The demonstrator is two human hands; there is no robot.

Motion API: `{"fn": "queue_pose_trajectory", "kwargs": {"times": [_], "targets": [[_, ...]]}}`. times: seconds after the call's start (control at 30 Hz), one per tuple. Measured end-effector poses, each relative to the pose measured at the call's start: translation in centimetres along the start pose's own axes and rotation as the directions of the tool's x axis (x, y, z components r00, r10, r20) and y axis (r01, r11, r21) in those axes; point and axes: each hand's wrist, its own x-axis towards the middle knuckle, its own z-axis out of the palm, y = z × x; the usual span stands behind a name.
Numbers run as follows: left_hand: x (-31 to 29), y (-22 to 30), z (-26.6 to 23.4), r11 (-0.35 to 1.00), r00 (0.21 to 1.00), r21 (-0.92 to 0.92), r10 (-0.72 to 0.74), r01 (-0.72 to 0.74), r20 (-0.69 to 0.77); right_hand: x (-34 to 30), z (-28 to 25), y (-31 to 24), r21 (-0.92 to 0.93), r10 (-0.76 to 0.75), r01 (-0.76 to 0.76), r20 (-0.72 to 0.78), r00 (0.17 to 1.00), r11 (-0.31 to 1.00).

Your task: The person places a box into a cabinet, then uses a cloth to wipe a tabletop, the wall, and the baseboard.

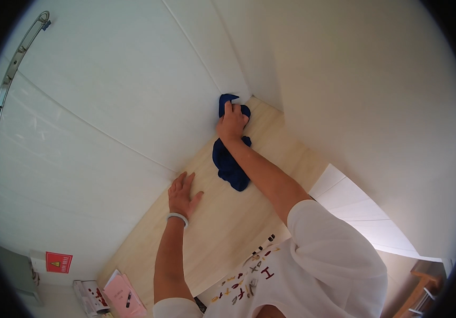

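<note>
At the far corner of the wooden tabletop [206,228], my right hand [232,124] is closed on a dark blue cloth [231,167]. Part of the cloth bunches against the wall beyond my fingers, and the rest trails on the wood under my wrist. To the left, my left hand [184,197] rests on the tabletop near the wall edge, fingers spread, holding nothing. A pale bangle [178,216] circles that wrist.
White walls meet at the far corner. A metal hook rail [4,87] hangs on the left wall, above a red warning sign [59,262]. Pink papers [119,294] with a black pen [129,299] lie at the lower left. A wooden stool or chair [418,294] stands at the lower right.
</note>
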Motion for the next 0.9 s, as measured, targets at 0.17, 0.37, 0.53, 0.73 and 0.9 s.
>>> {"fn": "queue_pose_trajectory", "kwargs": {"times": [0.17,0.37,0.53,0.73,0.9], "targets": [[-0.2,0.3,-0.3,1.0,1.0,0.014,-0.011,0.011,-0.011,0.0,0.1,0.3,0.0,0.0,0.0,0.074,0.997,1.0],[0.1,0.3,-0.1,1.0,0.999,-0.014,-0.005,0.006,0.036,0.2,0.8,0.9,-0.017,-0.016,0.016,0.008,1.0,1.0],[-0.3,0.2,-0.4,1.0,1.0,0.01,-0.024,0.024,0.016,0.2,0.2,0.2,-0.097,0.061,-0.046,0.158,0.986,0.994],[-0.3,0.2,-0.1,1.0,1.0,0.024,-0.008,0.008,0.01,-0.1,-0.2,0.2,-0.045,-0.052,0.051,-0.015,0.999,0.998],[-0.7,-0.4,-0.5,1.0,1.0,0.01,-0.025,0.025,-0.007,-0.4,0.4,-0.6,0.061,0.161,-0.168,0.097,0.982,0.984]]}}
